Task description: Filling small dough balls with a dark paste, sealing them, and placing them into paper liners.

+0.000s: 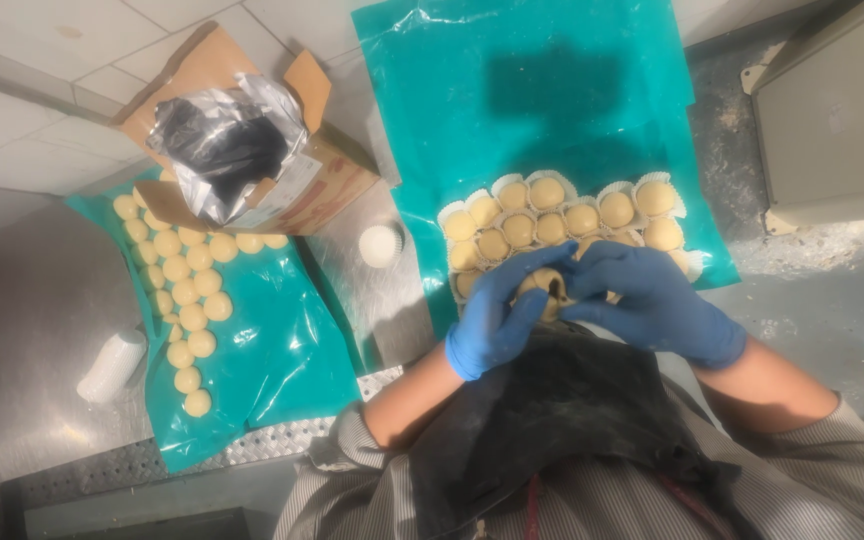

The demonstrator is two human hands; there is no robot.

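Steel table (pixel 42 300), teal sheets: gloved left hand (pixel 497 315) and right hand (pixel 652 305) (fingers curled) cupping soft dough ball (pixel 544 288); probably light, easily dented, best held underneath.

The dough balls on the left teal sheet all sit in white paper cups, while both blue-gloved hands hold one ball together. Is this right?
Not quite. In the head view the dough balls on the left teal sheet lie bare on the plastic; only those on the right teal sheet sit in white paper cups. The rest holds: the left hand and right hand, both blue-gloved, hold one ball together.
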